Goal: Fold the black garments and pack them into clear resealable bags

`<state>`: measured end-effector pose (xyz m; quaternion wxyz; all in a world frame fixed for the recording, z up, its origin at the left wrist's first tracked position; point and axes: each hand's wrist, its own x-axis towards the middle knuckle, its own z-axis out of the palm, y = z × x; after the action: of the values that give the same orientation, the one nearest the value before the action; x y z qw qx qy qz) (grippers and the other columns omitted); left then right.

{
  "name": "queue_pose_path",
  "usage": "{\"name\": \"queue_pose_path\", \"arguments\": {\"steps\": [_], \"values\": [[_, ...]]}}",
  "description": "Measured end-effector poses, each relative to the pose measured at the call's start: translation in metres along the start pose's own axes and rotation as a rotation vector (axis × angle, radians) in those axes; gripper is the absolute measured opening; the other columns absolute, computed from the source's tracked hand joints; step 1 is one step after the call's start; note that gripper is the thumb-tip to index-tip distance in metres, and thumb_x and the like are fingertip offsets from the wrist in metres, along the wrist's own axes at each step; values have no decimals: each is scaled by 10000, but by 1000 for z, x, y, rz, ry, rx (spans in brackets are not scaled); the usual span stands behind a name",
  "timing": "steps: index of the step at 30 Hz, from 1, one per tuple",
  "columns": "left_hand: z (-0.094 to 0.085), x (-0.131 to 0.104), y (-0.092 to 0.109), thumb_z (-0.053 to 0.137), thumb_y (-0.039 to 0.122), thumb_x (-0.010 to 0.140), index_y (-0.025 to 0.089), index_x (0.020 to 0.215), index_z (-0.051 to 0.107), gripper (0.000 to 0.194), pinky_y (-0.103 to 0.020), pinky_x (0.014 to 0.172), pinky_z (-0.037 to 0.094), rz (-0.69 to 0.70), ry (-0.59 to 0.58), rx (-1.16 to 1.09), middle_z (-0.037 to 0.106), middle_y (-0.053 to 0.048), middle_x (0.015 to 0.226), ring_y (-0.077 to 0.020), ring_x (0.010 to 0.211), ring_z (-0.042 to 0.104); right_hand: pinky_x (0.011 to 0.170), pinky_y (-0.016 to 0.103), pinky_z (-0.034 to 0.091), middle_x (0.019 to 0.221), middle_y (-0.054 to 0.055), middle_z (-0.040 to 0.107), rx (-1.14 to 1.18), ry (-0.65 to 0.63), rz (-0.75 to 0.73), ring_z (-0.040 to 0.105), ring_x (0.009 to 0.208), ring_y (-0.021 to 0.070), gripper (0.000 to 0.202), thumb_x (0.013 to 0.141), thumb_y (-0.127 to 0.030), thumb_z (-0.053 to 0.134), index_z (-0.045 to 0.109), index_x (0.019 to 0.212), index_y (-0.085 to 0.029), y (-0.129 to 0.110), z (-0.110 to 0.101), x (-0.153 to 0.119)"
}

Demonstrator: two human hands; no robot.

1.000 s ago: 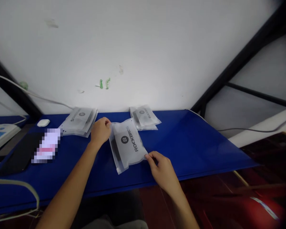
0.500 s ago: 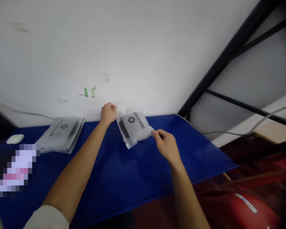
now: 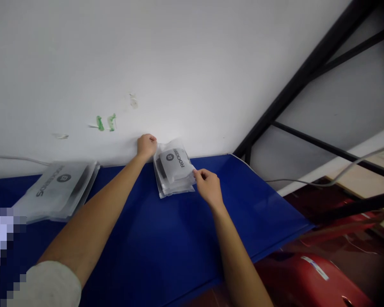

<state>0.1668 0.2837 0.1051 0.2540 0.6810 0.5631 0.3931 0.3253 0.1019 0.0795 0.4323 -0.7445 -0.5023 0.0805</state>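
Observation:
A frosted plastic zip bag [image 3: 178,165] with dark lettering and a round logo, something black inside, lies at the back of the blue tabletop [image 3: 141,238]. My left hand [image 3: 146,146] is closed in a pinch on its far left corner, close to the wall. Pinched between the thumb and fingers of my right hand [image 3: 208,187] is the bag's near right edge. More layers of frosted plastic show beneath this bag, though how many I cannot tell. To the left of my left forearm, similar bags [image 3: 58,189] lie stacked, the top one printed ROCKBROS.
Behind the table rises a white wall [image 3: 179,64] with green tape scraps [image 3: 100,123]. A black metal frame [image 3: 284,98] slants up at the right, crossed by a grey cable [image 3: 326,184]. Below the table's right edge is a red object [image 3: 304,277] with a white label.
Both hands and the bag have come slightly left and lower onto the table, and layers beneath the bag now show. The view has turned, shifting the left stack toward the left edge.

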Motion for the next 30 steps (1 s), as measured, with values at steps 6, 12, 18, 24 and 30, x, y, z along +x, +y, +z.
{"name": "queue_pose_path", "arguments": {"steps": [6,12,18,24,30], "values": [[4,-5,-9,562,82,764,143,912,686,203,-268,840,474,33,-3,6,724,-63,906,-169,895,652,556,268,317,532,-7,512,-8,36,17,447,556,139,354,806,-446,470,531,565,-194,7,4,0],[8,-7,-10,583,126,786,151,919,672,163,-259,818,479,37,-11,-7,724,-54,885,-157,852,658,557,271,311,522,-8,507,-38,81,31,449,556,142,362,818,-447,460,527,564,-198,9,2,-2],[12,-11,-14,573,144,793,155,904,653,137,-280,841,477,13,-7,-4,715,-58,885,-167,855,659,586,286,328,569,10,554,-76,109,25,477,577,157,328,814,-444,482,538,599,-202,15,3,-3],[8,-18,-21,531,160,811,157,1027,610,230,-282,893,455,13,9,18,697,-60,965,-170,948,644,661,320,407,749,72,653,-125,159,-18,558,674,193,293,815,-429,487,634,808,-175,18,6,-6],[-1,-41,-32,464,167,853,98,1156,545,321,-287,884,464,29,6,68,660,-127,1084,-176,954,639,882,436,437,1077,182,638,-201,308,-163,565,1009,285,396,861,-399,453,631,1071,-115,8,6,-10]]}}
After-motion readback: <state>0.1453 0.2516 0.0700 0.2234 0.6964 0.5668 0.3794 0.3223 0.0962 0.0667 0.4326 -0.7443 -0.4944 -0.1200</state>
